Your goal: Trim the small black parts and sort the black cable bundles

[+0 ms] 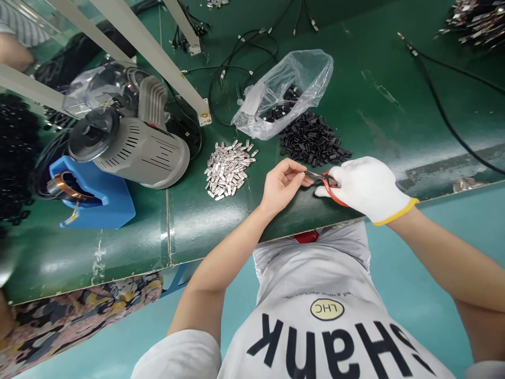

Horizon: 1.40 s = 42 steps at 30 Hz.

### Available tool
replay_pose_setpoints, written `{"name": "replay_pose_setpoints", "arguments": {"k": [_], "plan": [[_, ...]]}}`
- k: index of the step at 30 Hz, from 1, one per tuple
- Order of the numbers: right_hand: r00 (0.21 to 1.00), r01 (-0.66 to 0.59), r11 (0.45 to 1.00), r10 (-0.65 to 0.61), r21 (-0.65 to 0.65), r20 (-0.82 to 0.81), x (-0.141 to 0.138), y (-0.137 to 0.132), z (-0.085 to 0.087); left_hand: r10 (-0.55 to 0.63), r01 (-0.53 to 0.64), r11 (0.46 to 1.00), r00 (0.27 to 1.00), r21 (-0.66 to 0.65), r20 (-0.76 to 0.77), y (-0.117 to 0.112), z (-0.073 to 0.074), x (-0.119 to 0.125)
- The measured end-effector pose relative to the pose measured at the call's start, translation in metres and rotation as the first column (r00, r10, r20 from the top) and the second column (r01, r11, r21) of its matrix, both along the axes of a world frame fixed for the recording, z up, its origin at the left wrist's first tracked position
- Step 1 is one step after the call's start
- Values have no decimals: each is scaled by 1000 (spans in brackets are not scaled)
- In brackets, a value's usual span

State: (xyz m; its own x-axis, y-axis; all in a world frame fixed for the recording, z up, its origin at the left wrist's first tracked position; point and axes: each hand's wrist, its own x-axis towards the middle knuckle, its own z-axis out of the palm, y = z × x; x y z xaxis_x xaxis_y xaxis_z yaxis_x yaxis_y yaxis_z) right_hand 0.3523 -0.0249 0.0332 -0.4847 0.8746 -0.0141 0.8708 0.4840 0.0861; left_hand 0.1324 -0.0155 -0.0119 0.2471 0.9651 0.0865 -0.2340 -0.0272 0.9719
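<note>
My right hand (365, 187), in a white glove with a yellow cuff, is closed around red-handled pliers (329, 185) at the near edge of the green table (374, 105). My bare left hand (282, 184) pinches a small part at the pliers' jaws; the part is too small to name. Just beyond the hands lie a pile of small silver metal pieces (229, 169) and a heap of small black plastic pieces (311, 139).
A clear plastic bag (286, 89) with more black pieces lies open behind the heap. A grey machine (138, 145) and a blue tray (104, 200) stand at the left. Black cables (442, 105) run across the far table. Another person's patterned clothing (79, 310) shows at lower left.
</note>
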Motion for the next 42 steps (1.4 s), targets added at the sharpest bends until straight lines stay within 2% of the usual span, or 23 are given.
{"name": "replay_pose_setpoints", "arguments": {"k": [9, 18, 25, 34, 42], "plan": [[995, -46, 993, 36, 105, 98, -8, -9, 8, 42, -44, 996, 999, -73, -33, -1, 2, 1], [992, 11, 1000, -7, -27, 129, -12, -11, 12, 44, -46, 994, 999, -100, -18, -3, -1, 2], [995, 59, 998, -56, -33, 88, -14, -13, 8, 40, -42, 993, 999, -112, -25, -1, -5, 3], [987, 94, 983, -72, -157, 143, -18, -4, 26, 57, -46, 997, 975, 56, -216, -2, -17, 1], [982, 157, 929, -110, -334, 155, -31, 2, 47, 74, -36, 991, 947, 125, -314, -5, -19, 1]]}}
